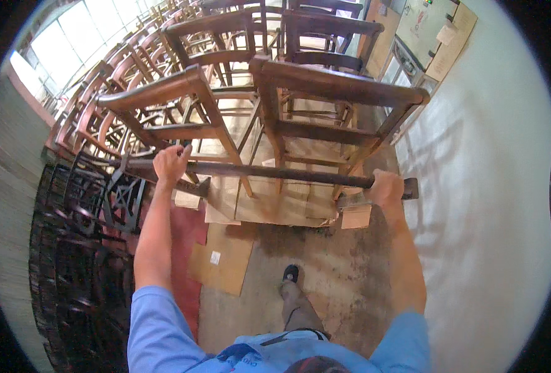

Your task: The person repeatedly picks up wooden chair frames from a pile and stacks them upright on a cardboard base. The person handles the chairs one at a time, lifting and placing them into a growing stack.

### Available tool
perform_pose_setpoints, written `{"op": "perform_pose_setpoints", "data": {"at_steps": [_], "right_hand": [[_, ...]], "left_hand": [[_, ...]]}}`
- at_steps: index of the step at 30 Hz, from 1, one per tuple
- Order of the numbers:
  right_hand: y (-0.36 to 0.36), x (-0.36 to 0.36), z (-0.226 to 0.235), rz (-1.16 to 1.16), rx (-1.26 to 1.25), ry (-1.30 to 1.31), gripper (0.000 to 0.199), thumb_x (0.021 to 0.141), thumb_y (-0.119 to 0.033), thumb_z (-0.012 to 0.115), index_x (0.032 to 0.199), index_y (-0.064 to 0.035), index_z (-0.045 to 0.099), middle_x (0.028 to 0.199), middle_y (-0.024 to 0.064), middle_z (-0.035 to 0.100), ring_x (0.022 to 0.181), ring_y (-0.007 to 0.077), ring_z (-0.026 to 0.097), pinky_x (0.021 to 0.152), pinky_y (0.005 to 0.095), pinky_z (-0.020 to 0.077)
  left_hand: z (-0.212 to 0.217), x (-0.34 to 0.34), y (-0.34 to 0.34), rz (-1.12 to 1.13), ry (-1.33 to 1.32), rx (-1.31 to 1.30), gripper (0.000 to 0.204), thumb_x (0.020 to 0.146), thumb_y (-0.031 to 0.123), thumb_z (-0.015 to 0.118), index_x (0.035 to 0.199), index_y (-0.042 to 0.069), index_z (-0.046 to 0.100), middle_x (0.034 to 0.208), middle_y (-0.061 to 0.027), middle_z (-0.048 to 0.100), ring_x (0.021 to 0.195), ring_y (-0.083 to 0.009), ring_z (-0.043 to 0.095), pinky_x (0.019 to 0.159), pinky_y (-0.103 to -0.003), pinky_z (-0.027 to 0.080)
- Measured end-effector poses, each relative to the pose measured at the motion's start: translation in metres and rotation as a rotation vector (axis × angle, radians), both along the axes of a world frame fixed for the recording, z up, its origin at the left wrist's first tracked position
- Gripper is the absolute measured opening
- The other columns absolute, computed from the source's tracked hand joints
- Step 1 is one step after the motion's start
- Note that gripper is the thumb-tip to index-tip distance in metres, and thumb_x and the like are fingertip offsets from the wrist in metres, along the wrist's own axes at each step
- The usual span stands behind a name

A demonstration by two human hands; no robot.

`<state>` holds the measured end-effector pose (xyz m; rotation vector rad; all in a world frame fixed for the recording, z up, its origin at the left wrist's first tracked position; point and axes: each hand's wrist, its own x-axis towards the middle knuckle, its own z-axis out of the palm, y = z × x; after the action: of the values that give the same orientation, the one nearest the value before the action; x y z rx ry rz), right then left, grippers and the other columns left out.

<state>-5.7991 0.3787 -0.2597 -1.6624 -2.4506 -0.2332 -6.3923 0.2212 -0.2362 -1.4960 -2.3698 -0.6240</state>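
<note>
My left hand (pixel 171 163) and my right hand (pixel 384 186) both grip a dark metal push bar (pixel 269 171) that runs across in front of me. The bar belongs to a cart loaded with wooden chair frames (pixel 325 87), stacked in rows and reaching away from me. Cardboard sheets (pixel 275 199) line the cart bed under the chairs. My left hand is at the bar's left end, my right hand near its right end. My foot in a dark shoe (pixel 291 273) steps on the stained floor behind the cart.
Black wrought-iron pieces (pixel 82 236) stand stacked along the left. A flat cardboard piece (pixel 222 258) lies on a red mat on the floor. A white wall (pixel 493 186) runs close on the right. A grey cabinet (pixel 424 25) stands at the far right. Bright windows (pixel 82 31) sit far left.
</note>
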Motion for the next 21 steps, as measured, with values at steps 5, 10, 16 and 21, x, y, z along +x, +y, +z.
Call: {"op": "perform_pose_setpoints", "data": {"at_steps": [5, 10, 16, 21], "right_hand": [[0.118, -0.033, 0.009, 0.017, -0.088, 0.025, 0.030, 0.066, -0.033, 0.083, 0.078, -0.0108, 0.068, 0.081, 0.0155, 0.072, 0.080, 0.0360, 0.071, 0.073, 0.0465, 0.0563], [0.194, -0.055, -0.007, 0.021, -0.007, 0.013, 0.029, 0.066, -0.033, 0.083, 0.077, -0.0113, 0.067, 0.078, 0.0155, 0.071, 0.078, 0.0370, 0.071, 0.071, 0.0474, 0.0557], [0.363, -0.083, -0.022, 0.037, 0.011, -0.015, 0.038, 0.071, -0.044, 0.083, 0.072, -0.0105, 0.065, 0.074, 0.0161, 0.070, 0.075, 0.0380, 0.071, 0.067, 0.0485, 0.0550], [0.500, -0.103, -0.055, 0.092, 0.080, 0.011, 0.032, 0.067, -0.035, 0.083, 0.071, -0.0106, 0.063, 0.070, 0.0171, 0.068, 0.071, 0.0403, 0.068, 0.064, 0.0497, 0.0528]], "left_hand": [[0.015, -0.026, 0.105, 0.078, -0.065, -0.132, 0.047, 0.091, 0.057, 0.062, 0.085, 0.014, 0.080, 0.082, -0.0169, 0.073, 0.083, -0.0394, 0.071, 0.076, -0.048, 0.054], [-0.008, -0.040, 0.191, 0.055, -0.045, -0.042, 0.047, 0.089, 0.055, 0.062, 0.080, 0.012, 0.079, 0.081, -0.0170, 0.072, 0.086, -0.0373, 0.071, 0.079, -0.047, 0.055], [-0.028, -0.062, 0.359, 0.039, -0.068, -0.049, 0.046, 0.090, 0.057, 0.061, 0.082, 0.016, 0.080, 0.080, -0.0153, 0.073, 0.084, -0.0356, 0.072, 0.077, -0.047, 0.056], [-0.050, -0.078, 0.485, 0.075, -0.052, -0.033, 0.044, 0.087, 0.056, 0.065, 0.080, 0.015, 0.080, 0.076, -0.0161, 0.072, 0.079, -0.0356, 0.072, 0.074, -0.045, 0.057]]}}
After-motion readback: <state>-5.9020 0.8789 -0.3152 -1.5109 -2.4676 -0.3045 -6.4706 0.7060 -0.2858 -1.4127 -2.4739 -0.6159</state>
